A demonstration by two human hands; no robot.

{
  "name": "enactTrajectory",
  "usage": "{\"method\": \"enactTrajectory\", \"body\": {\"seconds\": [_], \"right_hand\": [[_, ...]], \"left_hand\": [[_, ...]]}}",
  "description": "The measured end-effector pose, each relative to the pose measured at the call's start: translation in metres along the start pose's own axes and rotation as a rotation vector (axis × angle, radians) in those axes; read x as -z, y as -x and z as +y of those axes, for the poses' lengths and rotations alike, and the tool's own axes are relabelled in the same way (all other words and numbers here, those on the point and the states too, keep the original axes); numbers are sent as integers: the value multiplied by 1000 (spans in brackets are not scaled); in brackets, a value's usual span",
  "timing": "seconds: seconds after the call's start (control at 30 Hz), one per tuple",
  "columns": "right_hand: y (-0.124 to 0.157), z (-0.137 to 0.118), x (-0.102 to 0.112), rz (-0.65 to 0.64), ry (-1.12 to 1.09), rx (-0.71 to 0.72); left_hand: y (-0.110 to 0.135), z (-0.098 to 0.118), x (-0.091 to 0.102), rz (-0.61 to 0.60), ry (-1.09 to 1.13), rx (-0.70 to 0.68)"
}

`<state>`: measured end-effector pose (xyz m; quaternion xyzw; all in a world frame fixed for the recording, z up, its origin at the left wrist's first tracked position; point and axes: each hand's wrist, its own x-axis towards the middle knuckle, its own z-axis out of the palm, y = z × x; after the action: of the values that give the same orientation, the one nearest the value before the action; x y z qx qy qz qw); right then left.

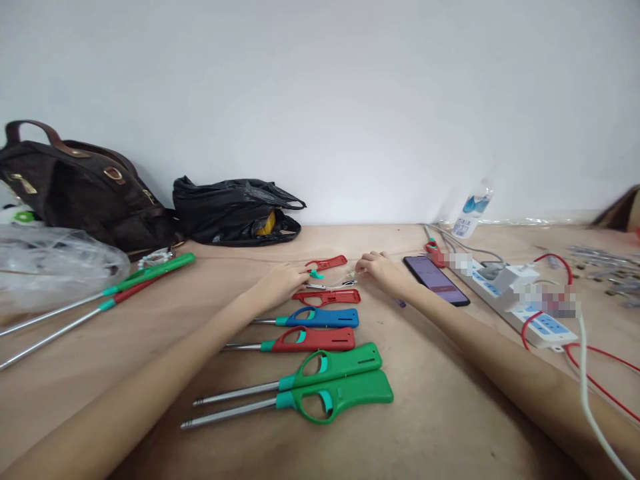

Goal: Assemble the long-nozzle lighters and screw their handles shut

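My left hand (281, 283) is closed, its fingertips beside a small teal trigger (316, 274) and a thin metal and white wired part (327, 287); what it grips is hidden. Opposite, my right hand (381, 269) has its fingers curled together at a small clear and metallic piece (351, 275), too small to name. One red lighter casing half (327, 263) lies behind these parts, and another open red casing half (340, 297) in front. Nearer me lie a blue gas lighter (340, 318), a red gas lighter (320, 340) and two green gas lighters (350, 393), long metal tubes pointing left.
At left are more long lighters (155, 270), a clear plastic bag (60, 267) and a dark backpack (90, 187). A black bag (230, 210) lies by the wall. At right are a phone (437, 280), power strip (545, 327), cables, a bottle (473, 210) and scattered small parts (610, 267).
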<state>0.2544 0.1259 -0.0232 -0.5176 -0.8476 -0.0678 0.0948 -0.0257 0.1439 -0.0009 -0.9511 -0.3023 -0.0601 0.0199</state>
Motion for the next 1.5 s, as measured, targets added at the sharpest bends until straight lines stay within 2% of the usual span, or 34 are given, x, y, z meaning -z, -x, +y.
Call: {"method": "enactTrajectory", "body": {"seconds": [0.1,0.27,0.4,0.57,0.77,0.93,1.17,1.33,1.5], "right_hand": [[0,-1,4,73,-60,6],[0,-9,13,208,-210,98],[2,-22,14,220,-272,161],[5,-38,8,167,-296,164],[8,-51,-2,95,-164,157],[11,-53,-5,79,-73,135],[14,-47,-7,26,-62,134],[19,-44,-11,88,-92,181],[22,-43,-12,158,-169,152]], "left_hand": [[4,-3,7,52,59,39],[21,-7,21,147,145,47],[37,-10,22,196,214,29],[45,-15,10,129,158,75],[48,-25,-1,87,126,134],[50,-29,-6,69,117,68],[47,-10,6,12,2,115],[46,2,7,-15,97,105],[42,5,-2,45,122,94]]}}
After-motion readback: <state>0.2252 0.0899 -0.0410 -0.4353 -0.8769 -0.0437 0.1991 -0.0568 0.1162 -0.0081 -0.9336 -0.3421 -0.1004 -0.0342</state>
